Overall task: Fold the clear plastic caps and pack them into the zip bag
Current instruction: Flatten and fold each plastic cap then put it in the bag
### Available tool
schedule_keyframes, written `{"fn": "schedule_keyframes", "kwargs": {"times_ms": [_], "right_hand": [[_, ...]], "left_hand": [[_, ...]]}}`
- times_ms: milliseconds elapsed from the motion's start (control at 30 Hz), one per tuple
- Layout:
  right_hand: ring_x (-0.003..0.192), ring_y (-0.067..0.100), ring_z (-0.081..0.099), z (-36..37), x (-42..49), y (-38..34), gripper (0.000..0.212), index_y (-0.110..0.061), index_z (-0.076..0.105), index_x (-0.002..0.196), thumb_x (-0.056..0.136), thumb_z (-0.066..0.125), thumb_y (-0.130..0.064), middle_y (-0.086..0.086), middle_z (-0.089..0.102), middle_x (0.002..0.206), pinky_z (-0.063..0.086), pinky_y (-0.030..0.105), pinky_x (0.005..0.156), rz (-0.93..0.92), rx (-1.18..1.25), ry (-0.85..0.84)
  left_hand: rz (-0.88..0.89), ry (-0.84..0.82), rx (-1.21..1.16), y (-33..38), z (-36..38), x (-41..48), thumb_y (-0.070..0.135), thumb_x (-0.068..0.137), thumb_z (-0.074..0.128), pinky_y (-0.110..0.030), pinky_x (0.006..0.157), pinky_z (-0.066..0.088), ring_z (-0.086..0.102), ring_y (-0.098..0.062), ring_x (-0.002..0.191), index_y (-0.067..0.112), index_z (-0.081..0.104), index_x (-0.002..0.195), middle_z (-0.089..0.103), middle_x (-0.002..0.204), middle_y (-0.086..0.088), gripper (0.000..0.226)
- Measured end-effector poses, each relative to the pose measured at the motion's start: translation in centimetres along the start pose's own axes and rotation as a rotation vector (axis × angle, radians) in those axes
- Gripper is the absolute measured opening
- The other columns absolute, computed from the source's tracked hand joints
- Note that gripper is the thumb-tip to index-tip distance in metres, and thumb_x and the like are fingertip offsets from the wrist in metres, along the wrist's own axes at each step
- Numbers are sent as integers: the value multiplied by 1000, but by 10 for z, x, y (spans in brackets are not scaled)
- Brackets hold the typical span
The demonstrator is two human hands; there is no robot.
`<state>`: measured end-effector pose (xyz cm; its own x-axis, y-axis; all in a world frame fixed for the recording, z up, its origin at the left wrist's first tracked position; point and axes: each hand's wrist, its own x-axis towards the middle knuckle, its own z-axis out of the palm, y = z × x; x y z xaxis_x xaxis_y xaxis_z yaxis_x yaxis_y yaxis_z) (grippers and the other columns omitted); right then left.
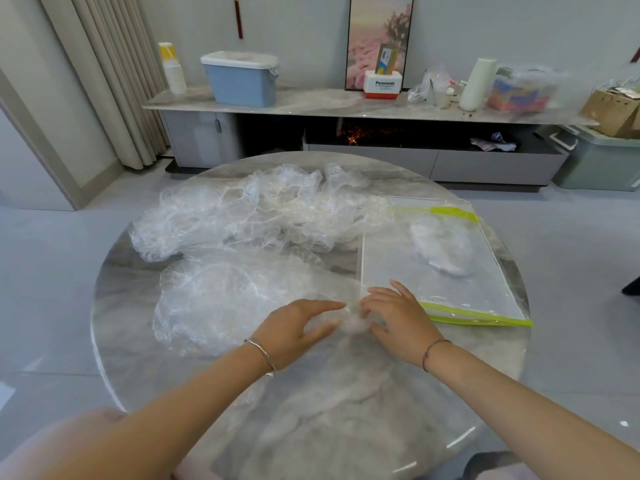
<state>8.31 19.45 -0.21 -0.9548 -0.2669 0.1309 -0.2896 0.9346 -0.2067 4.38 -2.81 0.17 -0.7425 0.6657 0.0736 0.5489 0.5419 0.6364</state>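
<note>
- Zip bag (391,261): flat on the counter (329,427), green-edged at its far and near ends; which end opens cannot be told. Holds one folded cap (440,247) toward its far side.
- Bunched cap (353,323): just off the near-left corner of the zip bag, squeezed between both hands, apparently to keep the fold from springing open.
- Left hand (298,327): left of the bag's near corner; fingers straight and slightly apart, laid against the bunched cap, thumb beneath.
- Right hand (398,317): over the bag's near-left corner; fingers bent toward the bunched cap; whether clamped on it or only resting, cannot tell.
- Spread cap (221,299): left of the bag, flattened, probably next for folding.
- Heap of loose caps (249,213): left of and beyond the bag, touching its far-left edge.
- Open room: bare counter nearer than the bag; bag's right edge close to the counter rim, so little margin there.
</note>
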Motion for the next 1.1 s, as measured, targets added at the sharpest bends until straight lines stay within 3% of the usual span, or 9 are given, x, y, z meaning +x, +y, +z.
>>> {"fn": "schedule_keyframes", "kwargs": {"times_ms": [100,233,367,467,567,733,800,967,1100], "right_hand": [[95,-1,53,-2,-8,-1,8,-27,57,87,90,54,-20,-17,59,90,10,24,115,70,215,21],[87,3,54,-3,-21,-4,15,-32,54,80,80,69,-27,-13,60,82,39,21,91,105,557,39],[99,0,45,2,-29,8,47,-30,62,107,64,69,-46,-15,59,101,28,18,98,-76,299,-10],[113,8,45,10,-35,26,25,-25,65,88,62,67,-24,-6,60,110,23,37,111,-96,126,23],[125,-3,39,0,-42,30,12,-29,53,79,69,59,-26,-15,61,111,6,24,116,-41,185,23],[83,8,55,-14,-52,13,8,-32,46,74,69,50,-28,-10,55,76,27,17,106,45,418,110],[82,9,55,-13,-53,6,7,-27,55,73,67,51,-30,-8,58,76,39,14,87,118,552,139],[68,7,57,3,-46,5,17,-8,66,70,83,58,-2,4,65,70,44,22,73,372,771,23],[50,9,58,19,-44,14,29,-15,55,59,88,62,-12,-3,61,51,46,27,60,565,775,-5]], "left_hand": [[-68,-127,186,-4,4,-4,65,78,58,-19,105,29,40,-4,128,34,39,139,43,140,16,71],[-127,-92,123,-9,19,-8,41,92,54,-20,90,40,56,-15,111,20,60,120,61,119,3,35],[-52,-40,-134,-6,20,-11,25,95,53,-7,91,36,56,-3,109,22,65,116,61,115,15,25],[7,-51,-195,-3,21,-13,30,90,49,-4,96,30,46,7,116,27,64,116,58,116,17,30],[84,-95,-121,-3,22,-14,19,90,55,-5,103,23,35,6,128,25,63,116,56,126,13,28],[80,-108,95,-6,23,-13,-11,76,52,-17,104,30,43,-10,125,21,67,111,59,125,3,50],[85,-64,168,-9,25,-13,-7,72,60,-26,95,41,52,-14,110,26,69,106,64,113,6,48],[-83,-135,27,-1,24,-22,49,70,72,-14,83,43,54,3,90,37,63,107,61,102,22,40],[-223,-101,-14,1,23,-23,55,82,61,-16,63,39,47,-1,59,28,65,68,54,62,10,30]]}}
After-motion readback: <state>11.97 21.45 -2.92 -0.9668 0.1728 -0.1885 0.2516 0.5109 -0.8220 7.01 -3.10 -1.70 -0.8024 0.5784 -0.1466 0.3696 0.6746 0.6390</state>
